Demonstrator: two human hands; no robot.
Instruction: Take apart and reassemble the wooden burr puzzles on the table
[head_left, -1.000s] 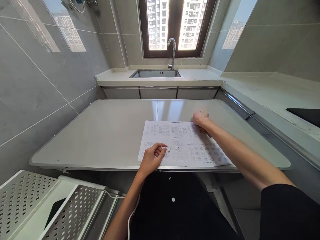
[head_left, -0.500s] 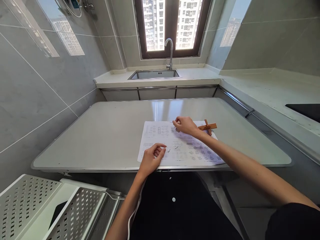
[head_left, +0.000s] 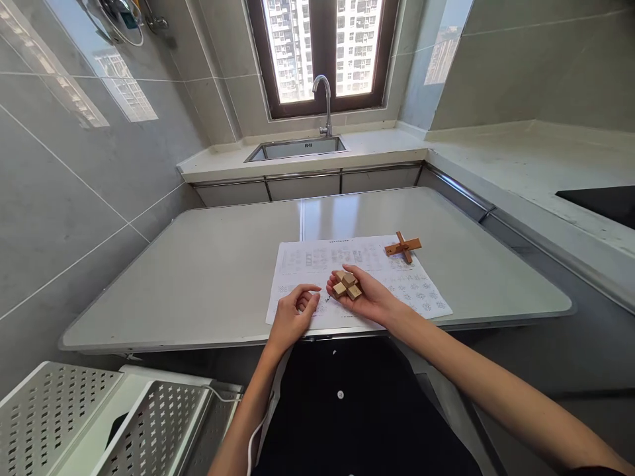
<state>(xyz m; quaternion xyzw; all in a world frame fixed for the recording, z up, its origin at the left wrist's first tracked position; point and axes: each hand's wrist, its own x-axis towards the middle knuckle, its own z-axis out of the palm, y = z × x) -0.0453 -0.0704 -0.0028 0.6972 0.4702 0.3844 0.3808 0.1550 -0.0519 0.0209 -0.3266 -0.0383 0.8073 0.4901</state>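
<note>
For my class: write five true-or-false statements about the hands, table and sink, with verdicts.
1. The right hand holds the pale blocks. True.
2. The cross lies at the paper's far right corner. True.
3. The left hand grips the cross. False: it holds nothing visible.
4. The paper is blank. False: it bears printed figures.
5. The tap stands behind the sink. True.

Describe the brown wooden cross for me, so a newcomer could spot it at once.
On the pale table lies a white printed sheet. At its far right corner rests the brown wooden cross, its slim bars darker than the chunky, pale wooden block cluster in the right hand.
</note>
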